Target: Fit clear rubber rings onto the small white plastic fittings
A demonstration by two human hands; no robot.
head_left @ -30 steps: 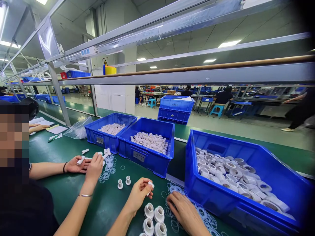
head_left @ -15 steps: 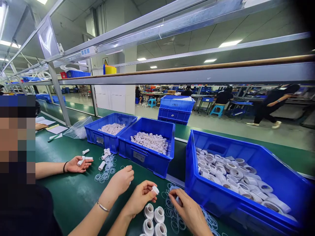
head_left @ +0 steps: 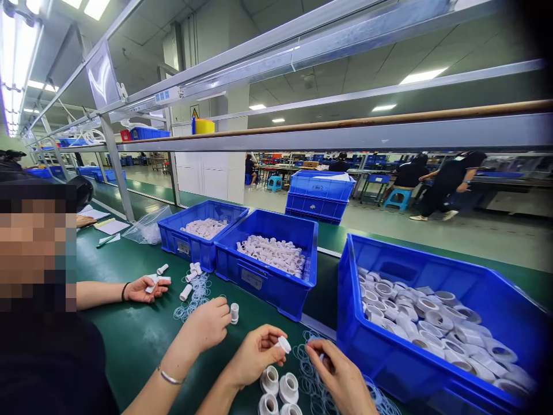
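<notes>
1. A large blue bin [head_left: 436, 323] of white fittings is sitting at the right of the green table [head_left: 129, 340].
2. A co-worker's hand [head_left: 205, 325] is gripping a small fitting [head_left: 234, 312] nearby.
3. The left hand [head_left: 257, 354] is pinching a white cap [head_left: 284, 344] above four standing fittings [head_left: 279, 395].
4. The right hand [head_left: 339, 374] is pinching a thin clear ring [head_left: 320, 358], fingertips together, over the ring pile [head_left: 315, 392].

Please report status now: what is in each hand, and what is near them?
Left hand pinches small white cap. Right hand fingers clear rings on the belt. Co-worker's hand close at left.
</notes>
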